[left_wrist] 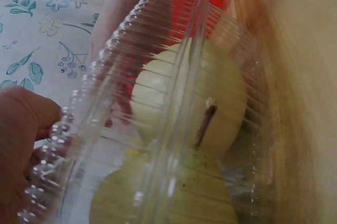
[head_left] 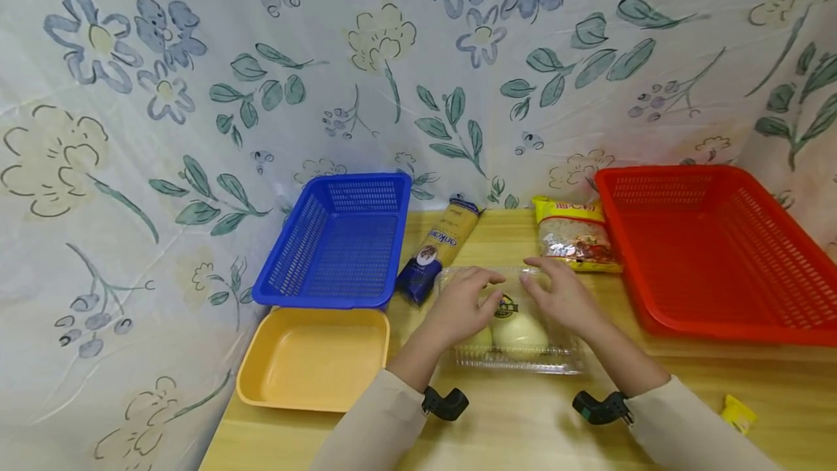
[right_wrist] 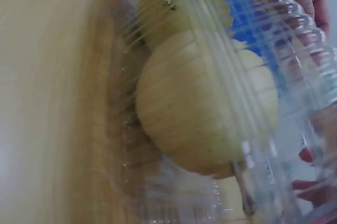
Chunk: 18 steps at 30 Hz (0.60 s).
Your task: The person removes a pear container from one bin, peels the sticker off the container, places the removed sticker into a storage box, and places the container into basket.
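A clear plastic box (head_left: 543, 365) with ribbed sides stands on the table in front of me, its lid over the pale yellow pears (head_left: 521, 333) inside. Over the left part of the lid lies my left hand (head_left: 460, 307), fingers loosely bent. My right hand (head_left: 564, 298) is over the right part, thumb and fingers spread. Whether either hand presses on the lid is hard to tell. The left wrist view shows a pear (left_wrist: 189, 92) with a brown stem through the ribbed wall. In the right wrist view, a pear (right_wrist: 200, 103) sits behind the same clear plastic.
Left of the box are a blue basket (head_left: 333, 304) and a yellow tray (head_left: 314, 404). A blue-and-gold noodle packet (head_left: 439, 246) lies behind it. Back right are a yellow-edged food packet (head_left: 575, 232) and a red basket (head_left: 654, 311). A small yellow wrapper (head_left: 739, 413) lies front right.
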Each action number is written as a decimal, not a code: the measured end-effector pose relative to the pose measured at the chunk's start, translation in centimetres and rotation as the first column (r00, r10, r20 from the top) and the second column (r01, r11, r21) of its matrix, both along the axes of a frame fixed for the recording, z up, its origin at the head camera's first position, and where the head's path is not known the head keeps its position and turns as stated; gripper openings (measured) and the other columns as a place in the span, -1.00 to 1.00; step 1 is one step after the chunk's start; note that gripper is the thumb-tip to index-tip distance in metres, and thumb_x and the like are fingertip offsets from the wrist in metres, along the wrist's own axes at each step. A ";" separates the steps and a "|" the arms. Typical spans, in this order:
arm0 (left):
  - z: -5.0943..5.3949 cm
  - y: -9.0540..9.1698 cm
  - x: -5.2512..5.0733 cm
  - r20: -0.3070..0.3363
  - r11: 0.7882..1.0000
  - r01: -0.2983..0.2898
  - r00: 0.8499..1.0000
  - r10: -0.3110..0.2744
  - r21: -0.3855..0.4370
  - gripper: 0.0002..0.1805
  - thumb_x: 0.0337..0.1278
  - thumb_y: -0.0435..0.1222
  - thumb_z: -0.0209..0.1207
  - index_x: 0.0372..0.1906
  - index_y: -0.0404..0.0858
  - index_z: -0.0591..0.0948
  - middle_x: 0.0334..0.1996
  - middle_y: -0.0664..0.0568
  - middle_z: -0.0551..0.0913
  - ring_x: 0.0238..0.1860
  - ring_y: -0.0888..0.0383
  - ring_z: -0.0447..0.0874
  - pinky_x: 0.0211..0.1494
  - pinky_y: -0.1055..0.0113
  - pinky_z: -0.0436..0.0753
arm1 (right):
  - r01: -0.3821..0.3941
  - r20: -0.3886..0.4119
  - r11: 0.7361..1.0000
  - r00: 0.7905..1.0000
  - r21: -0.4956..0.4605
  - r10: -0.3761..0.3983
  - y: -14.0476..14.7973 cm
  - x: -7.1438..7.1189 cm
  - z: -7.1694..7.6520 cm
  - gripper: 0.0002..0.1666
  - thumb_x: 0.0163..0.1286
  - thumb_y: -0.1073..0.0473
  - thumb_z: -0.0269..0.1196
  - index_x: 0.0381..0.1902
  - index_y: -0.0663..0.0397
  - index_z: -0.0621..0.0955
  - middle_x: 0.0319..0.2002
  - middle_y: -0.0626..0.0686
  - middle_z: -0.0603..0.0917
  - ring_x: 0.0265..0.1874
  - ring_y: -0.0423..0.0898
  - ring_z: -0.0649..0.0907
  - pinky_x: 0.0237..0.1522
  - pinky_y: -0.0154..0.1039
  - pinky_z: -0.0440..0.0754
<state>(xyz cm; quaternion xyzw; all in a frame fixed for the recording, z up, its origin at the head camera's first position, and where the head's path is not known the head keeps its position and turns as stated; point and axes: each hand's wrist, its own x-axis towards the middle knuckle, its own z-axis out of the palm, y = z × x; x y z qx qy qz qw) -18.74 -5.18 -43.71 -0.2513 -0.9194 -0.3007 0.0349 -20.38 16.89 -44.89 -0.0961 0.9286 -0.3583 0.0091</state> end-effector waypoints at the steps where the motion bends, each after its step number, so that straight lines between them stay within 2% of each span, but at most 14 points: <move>1: -0.2 0.1 -0.1 -0.010 1.000 0.009 1.000 -0.009 -0.021 -0.67 0.49 -0.09 0.10 0.21 -0.04 0.64 0.20 0.13 0.66 0.27 0.12 0.55 0.32 0.19 0.57 | 0.004 0.009 1.000 1.000 -0.012 -0.004 0.0 0.0 -0.2 -0.36 0.61 -0.14 0.05 0.47 0.09 0.41 0.46 0.39 0.34 0.41 0.44 0.36 0.32 0.49 0.32; 7: -0.8 0.1 -0.1 -0.073 0.996 0.029 0.997 -0.035 -0.081 -0.69 0.47 -0.04 0.13 0.15 -0.01 0.68 0.10 0.18 0.67 0.15 0.15 0.56 0.21 0.27 0.59 | 0.021 0.031 0.994 0.999 -0.105 -0.018 0.3 -0.1 -1.1 -0.44 0.64 -0.06 0.01 0.45 0.04 0.42 0.42 0.39 0.37 0.33 0.43 0.45 0.25 0.39 0.47; 12: -1.2 0.3 0.0 -0.109 0.986 0.060 0.991 -0.078 -0.158 -0.66 0.42 0.05 0.17 0.14 0.07 0.69 0.07 0.18 0.63 0.07 0.17 0.51 0.13 0.30 0.57 | 0.027 0.044 0.987 0.999 -0.158 -0.021 0.5 0.0 -1.3 -0.45 0.64 -0.04 0.03 0.45 0.06 0.42 0.43 0.38 0.35 0.40 0.40 0.38 0.31 0.35 0.46; 18: -1.4 0.5 -0.1 -0.127 0.963 0.061 0.987 -0.097 -0.261 -0.70 0.44 0.08 0.12 0.13 0.20 0.68 0.07 0.20 0.57 0.04 0.19 0.46 0.14 0.30 0.52 | 0.018 0.030 0.983 0.999 -0.185 -0.013 0.4 0.0 -1.4 -0.46 0.63 0.01 0.06 0.44 0.12 0.42 0.41 0.38 0.35 0.42 0.38 0.36 0.33 0.33 0.46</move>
